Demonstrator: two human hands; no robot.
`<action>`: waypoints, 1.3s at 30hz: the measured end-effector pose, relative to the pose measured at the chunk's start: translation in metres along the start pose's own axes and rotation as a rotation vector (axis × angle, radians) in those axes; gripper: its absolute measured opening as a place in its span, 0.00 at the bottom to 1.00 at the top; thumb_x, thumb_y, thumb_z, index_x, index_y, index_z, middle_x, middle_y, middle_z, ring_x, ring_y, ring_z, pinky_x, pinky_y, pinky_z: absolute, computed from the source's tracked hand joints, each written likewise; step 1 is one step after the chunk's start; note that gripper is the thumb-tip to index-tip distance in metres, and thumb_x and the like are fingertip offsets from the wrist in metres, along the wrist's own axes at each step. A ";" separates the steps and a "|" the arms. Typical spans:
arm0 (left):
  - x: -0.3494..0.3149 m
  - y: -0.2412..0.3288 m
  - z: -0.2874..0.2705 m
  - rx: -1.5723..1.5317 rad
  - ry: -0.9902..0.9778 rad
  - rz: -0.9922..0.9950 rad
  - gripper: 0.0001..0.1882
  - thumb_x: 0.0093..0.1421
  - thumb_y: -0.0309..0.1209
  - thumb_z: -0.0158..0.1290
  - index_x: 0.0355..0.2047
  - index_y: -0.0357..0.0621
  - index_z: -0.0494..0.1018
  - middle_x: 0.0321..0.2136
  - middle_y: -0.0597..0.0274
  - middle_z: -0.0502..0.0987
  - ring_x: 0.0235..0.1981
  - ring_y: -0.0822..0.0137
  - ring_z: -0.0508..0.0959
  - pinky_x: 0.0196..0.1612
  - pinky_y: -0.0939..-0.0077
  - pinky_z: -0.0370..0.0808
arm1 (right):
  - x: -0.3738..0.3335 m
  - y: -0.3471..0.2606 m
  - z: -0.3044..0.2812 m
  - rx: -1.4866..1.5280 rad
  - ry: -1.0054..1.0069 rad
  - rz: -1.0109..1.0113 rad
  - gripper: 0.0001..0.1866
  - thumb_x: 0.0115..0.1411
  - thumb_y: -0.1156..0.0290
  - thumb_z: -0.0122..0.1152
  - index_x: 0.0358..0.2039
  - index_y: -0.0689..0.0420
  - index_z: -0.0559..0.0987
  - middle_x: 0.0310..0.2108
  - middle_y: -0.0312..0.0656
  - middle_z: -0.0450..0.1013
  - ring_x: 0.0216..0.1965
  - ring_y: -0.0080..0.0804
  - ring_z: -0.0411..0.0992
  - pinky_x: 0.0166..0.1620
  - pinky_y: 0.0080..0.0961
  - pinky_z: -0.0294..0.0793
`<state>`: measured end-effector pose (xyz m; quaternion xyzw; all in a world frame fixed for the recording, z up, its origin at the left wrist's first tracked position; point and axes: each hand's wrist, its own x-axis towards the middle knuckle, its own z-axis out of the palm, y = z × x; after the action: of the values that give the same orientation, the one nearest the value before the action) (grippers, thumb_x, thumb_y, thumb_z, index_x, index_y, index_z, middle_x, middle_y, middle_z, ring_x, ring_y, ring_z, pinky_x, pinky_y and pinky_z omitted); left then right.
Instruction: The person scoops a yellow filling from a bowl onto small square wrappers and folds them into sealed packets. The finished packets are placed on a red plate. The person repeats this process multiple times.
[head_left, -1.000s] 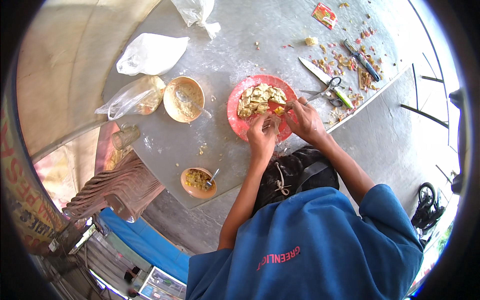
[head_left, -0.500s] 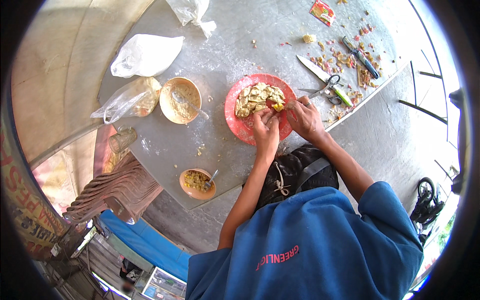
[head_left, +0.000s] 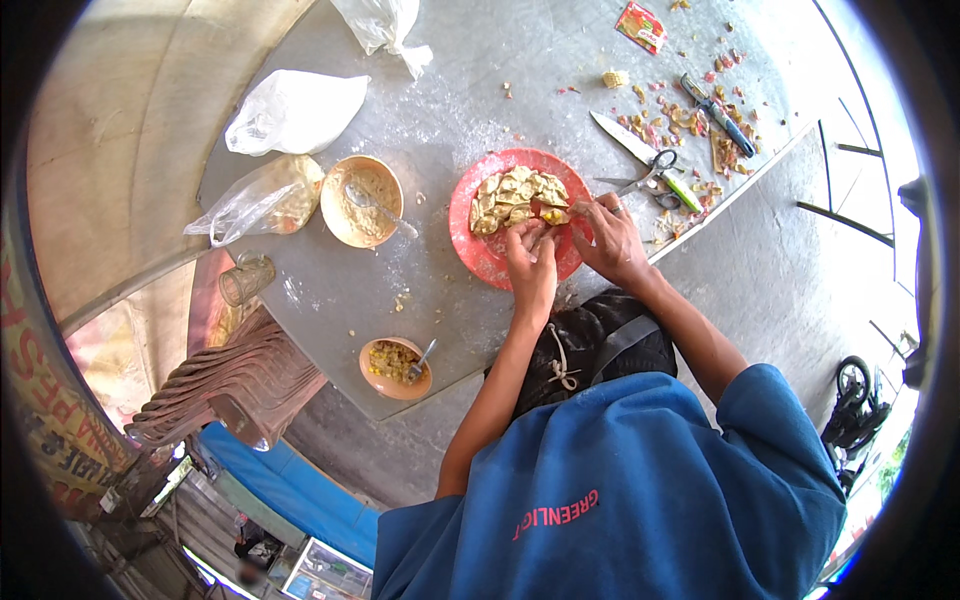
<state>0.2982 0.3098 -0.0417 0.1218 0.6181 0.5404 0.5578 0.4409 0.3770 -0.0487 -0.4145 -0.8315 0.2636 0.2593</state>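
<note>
A red plate [head_left: 477, 262] holds several pale, flour-dusted filled dough pieces [head_left: 515, 190], heaped on its far side. At the plate's right side, my two hands work on one small dough piece with yellow filling [head_left: 553, 216]. My right hand [head_left: 612, 245] pinches the edge of that piece between thumb and fingers. My left hand [head_left: 531, 262] has its fingertips bent against the near side of the same piece. Its underside is hidden by my fingers.
Left of the plate are a bowl of pale batter [head_left: 362, 200] with a spoon, plastic bags [head_left: 300, 112] and a glass [head_left: 246, 280]. Nearer stands a bowl of yellow filling [head_left: 396, 367]. To the right lie a knife [head_left: 622, 136], scissors [head_left: 660, 178], a blue-handled tool [head_left: 722, 115] and peel scraps.
The fingers of my right hand have shifted slightly on the dough piece, and less of its yellow filling shows. My left hand stays almost in place.
</note>
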 end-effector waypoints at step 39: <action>-0.003 0.000 0.000 -0.096 -0.025 -0.026 0.21 0.68 0.20 0.44 0.60 0.33 0.56 0.59 0.39 0.67 0.58 0.55 0.75 0.62 0.64 0.74 | 0.005 -0.001 0.017 -0.076 0.052 0.040 0.14 0.54 0.73 0.66 0.43 0.55 0.77 0.36 0.39 0.75 0.43 0.43 0.70 0.47 0.39 0.67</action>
<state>0.2989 0.3072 -0.0398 0.0934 0.5860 0.5605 0.5777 0.4263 0.3765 -0.0594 -0.4471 -0.8255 0.2262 0.2596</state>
